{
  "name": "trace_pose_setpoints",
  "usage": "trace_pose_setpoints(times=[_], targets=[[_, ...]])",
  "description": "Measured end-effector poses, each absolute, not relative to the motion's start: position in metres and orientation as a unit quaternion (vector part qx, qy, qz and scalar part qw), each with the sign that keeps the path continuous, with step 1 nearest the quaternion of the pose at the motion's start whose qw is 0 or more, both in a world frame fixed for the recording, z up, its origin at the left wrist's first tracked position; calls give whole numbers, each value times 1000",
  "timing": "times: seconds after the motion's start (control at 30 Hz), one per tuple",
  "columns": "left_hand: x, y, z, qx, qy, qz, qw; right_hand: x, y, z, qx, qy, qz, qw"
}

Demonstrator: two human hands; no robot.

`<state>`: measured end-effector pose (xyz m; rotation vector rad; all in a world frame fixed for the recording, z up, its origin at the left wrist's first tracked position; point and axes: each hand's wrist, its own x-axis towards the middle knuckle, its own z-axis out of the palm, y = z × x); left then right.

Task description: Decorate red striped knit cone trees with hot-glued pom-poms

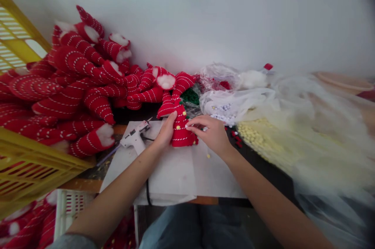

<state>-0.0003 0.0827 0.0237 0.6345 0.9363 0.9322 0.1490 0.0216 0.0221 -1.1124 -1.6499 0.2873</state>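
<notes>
A red stuffed cone [182,138] with white stitched lines stands on the white paper [172,175]. Small yellow, green and white pom-poms dot its surface. My left hand [165,132] grips the cone along its left side. At its right side, my right hand [213,134] pinches a small white pom-pom [187,126] against the red cloth between thumb and index finger. Left of my left hand, a white glue gun [134,138] lies on the paper with its nozzle pointing up and right. One loose yellow pom-pom [208,156] lies on the paper below my right hand.
Red stuffed cones [76,69] are heaped at the left, partly in a yellow crate [38,163]. Plastic bags hold yellow pom-poms [258,136], white pom-poms [224,114] and green pom-poms [190,96]. Red pom-poms [236,139] lie on the dark surface. A wall [234,18] rises behind.
</notes>
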Motion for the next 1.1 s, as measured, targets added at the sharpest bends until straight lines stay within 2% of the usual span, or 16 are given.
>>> trace_pose_setpoints(times=[0.47,0.67,0.9,1.1], targets=[[-4,85,9,325,404,437,735,146,27,7,-504,-694,-22,513],[-1,84,14,306,427,444,726,143,31,5,-504,-705,-1,498],[-8,88,28,197,423,449,762,155,16,23,-506,-604,45,615],[-23,101,31,163,341,509,773,153,23,-8,-500,-682,100,524]])
